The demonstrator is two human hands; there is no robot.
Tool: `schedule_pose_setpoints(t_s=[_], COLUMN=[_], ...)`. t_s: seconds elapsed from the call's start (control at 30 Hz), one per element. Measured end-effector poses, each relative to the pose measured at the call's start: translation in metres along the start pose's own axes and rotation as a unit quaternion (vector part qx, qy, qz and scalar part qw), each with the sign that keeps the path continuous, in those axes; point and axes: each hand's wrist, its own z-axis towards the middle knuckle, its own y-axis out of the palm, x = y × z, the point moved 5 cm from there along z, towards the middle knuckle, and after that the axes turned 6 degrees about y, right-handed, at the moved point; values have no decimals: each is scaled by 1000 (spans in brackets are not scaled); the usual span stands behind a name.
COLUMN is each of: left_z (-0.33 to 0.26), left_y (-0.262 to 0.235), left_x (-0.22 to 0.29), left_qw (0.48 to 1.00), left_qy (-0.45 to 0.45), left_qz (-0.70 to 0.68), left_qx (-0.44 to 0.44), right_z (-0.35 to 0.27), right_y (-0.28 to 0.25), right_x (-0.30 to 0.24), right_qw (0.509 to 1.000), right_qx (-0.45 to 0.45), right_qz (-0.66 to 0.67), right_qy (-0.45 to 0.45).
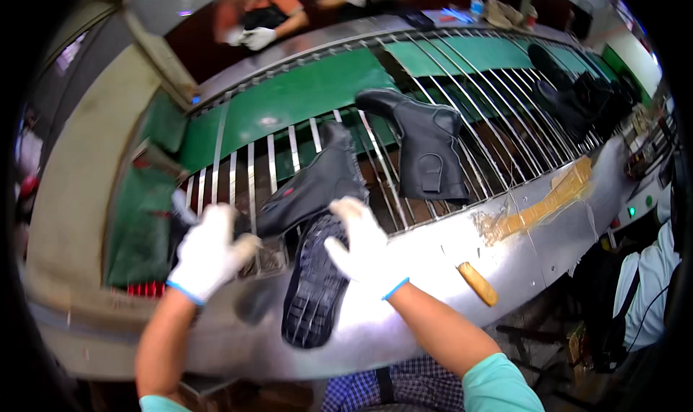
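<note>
Black boot (314,231) lies on its side at frame centre, treaded sole toward viewer, across metal rack bars (462,101) and steel ledge (505,260). Left hand (209,249), white-gloved, at boot's 9 o'clock, grip half-curled, holding nothing visible. Right hand (364,246), gloved, fingers spread, touching sole edge. Second black boot (426,152) at 1 o'clock. Wooden handle (476,283) at 4 o'clock.

Single head-mounted fisheye view, looking steeply down and forward over the metal edge (505,260) of a conveyor with steel rods (462,109). Close range: both gloved hands enter from the lower edge and fill the centre. Heavy barrel distortion, so the rods and rim curve and the corners go black. The far side reaches other workers at the top edge.
</note>
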Motion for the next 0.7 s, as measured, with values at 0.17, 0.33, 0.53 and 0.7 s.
schedule_pose_setpoints(t_s=[0.17,0.33,0.53,0.7], left_z=[-162,-235,-299,-268], left_y=[57,74,73,84], left_x=[-3,-25,-43,30], left_qw=[990,982,957,929], left_qy=[-136,-178,-260,-70], left_qz=[-27,-53,79,-128], left_qx=[11,-16,97,340], right_z=[-74,-143,-176,-159], right_y=[12,31,27,24], right_x=[-39,-77,-94,-113], right_qw=[992,996,989,983], right_qx=[-78,-50,-139,-151], right_qz=[-93,-56,-19,91], right_qy=[37,44,-46,44])
